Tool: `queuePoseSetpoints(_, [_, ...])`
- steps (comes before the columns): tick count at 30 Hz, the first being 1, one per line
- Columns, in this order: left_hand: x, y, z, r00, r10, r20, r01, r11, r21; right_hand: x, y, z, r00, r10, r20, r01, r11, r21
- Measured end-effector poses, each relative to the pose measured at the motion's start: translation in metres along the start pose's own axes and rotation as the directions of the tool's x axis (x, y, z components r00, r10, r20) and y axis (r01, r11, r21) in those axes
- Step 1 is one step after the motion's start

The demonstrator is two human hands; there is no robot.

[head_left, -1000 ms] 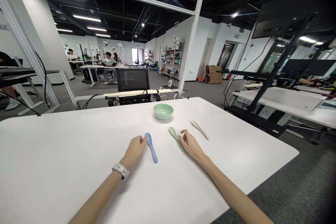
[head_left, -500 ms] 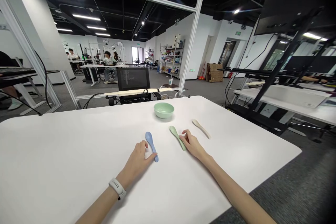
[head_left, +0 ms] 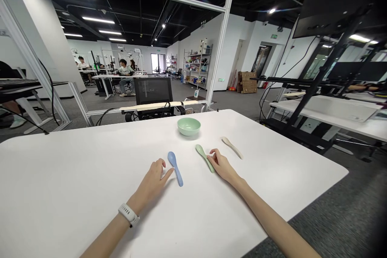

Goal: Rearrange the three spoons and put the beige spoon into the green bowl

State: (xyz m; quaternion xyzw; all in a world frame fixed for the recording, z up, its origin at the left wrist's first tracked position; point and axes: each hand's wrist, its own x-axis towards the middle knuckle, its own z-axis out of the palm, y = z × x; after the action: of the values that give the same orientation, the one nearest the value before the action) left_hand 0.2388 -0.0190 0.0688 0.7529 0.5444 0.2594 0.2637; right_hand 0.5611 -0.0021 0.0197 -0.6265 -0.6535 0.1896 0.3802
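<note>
A blue spoon (head_left: 175, 169) lies on the white table, bowl end away from me. Just left of it is my left hand (head_left: 154, 177), thumb and fingers apart, holding nothing; the thumb tip is close to the spoon's handle. My right hand (head_left: 222, 166) rests at the handle of a light green spoon (head_left: 200, 150), thumb against it and fingers curled; part of the grip is hidden. Beyond my right hand lies a cream spoon (head_left: 232, 147), slanting to the right. A green bowl (head_left: 189, 127) stands upright behind the spoons.
The white table (head_left: 75, 177) spreads out under both arms. Past its far edge are a metal frame (head_left: 219, 48) and a black mesh chair (head_left: 153, 90). Black monitor stands (head_left: 314, 72) and another desk are at the right. People sit at desks in the background.
My left hand has let go of the blue spoon's handle and moved slightly to the left. The right hand stays at the green spoon.
</note>
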Motion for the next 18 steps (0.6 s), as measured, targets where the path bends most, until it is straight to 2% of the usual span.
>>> queuePoseSetpoints(3, [0.003,-0.018,-0.021,0.995,0.039,-0.094,-0.032,0.997,0.075,0.002,0.002,-0.003,1.0,0.001,-0.001,-0.001,1.0,-0.029])
queuePoseSetpoints(7, [0.0,-0.066,-0.062,0.967,0.107,-0.233,-0.052,0.972,0.23,0.018,0.013,-0.016,0.999,-0.033,-0.043,0.026,0.987,-0.156])
queuePoseSetpoints(9, [-0.008,-0.1,-0.086,0.963,0.08,-0.256,0.005,0.949,0.316,0.032,0.02,-0.024,0.993,-0.103,-0.059,0.086,0.968,-0.236])
queuePoseSetpoints(13, [-0.031,-0.176,-0.126,0.941,0.005,-0.338,0.172,0.853,0.492,0.057,0.035,-0.027,0.976,-0.215,0.017,0.207,0.909,-0.363])
queuePoseSetpoints(16, [-0.047,-0.226,-0.144,0.913,-0.032,-0.407,0.29,0.753,0.591,0.065,0.045,-0.02,0.978,-0.201,0.047,0.204,0.9,-0.386])
queuePoseSetpoints(18, [-0.055,-0.246,-0.149,0.898,-0.095,-0.43,0.369,0.694,0.618,0.065,0.049,-0.014,0.979,-0.194,0.068,0.206,0.905,-0.372])
